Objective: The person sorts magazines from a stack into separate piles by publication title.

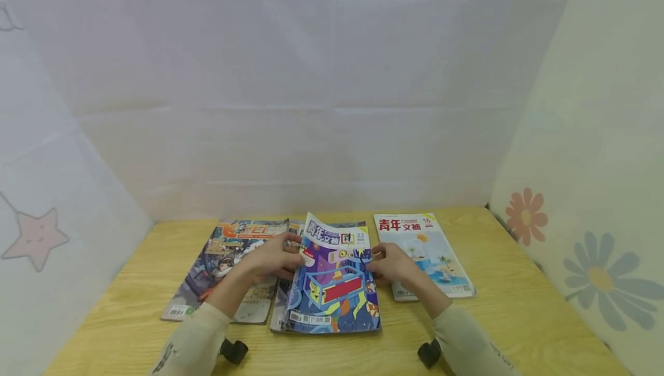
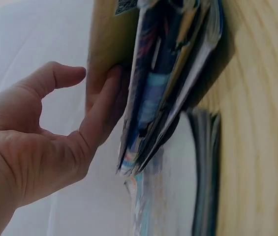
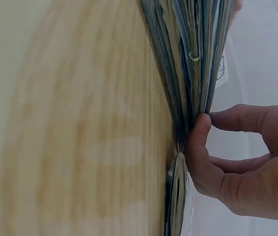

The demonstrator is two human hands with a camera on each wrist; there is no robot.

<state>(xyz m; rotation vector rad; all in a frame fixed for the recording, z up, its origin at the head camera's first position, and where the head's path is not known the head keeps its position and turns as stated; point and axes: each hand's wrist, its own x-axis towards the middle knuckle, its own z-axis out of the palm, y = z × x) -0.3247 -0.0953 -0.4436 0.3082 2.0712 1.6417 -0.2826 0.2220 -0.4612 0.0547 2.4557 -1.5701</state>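
Note:
A purple-and-blue magazine (image 1: 332, 312) lies at the middle of the table, its upper left corner raised off another magazine (image 1: 278, 312) beneath. My left hand (image 1: 274, 258) holds its left edge; in the left wrist view the fingers (image 2: 107, 101) press the raised underside and the thumb tip meets the edge. On the opposite side my right hand (image 1: 392, 265) grips the right edge. The right wrist view has thumb and finger at the corner of the fanned page edges (image 3: 198, 54). How many magazines this grip takes in, I cannot tell.
Left of the middle pile lies a dark comic-style magazine (image 1: 218, 275), partly behind my left arm. A white-and-blue magazine (image 1: 427, 249) lies to the right, beside my right hand. White cloth (image 1: 332, 134) hangs behind the wooden table (image 1: 529, 307).

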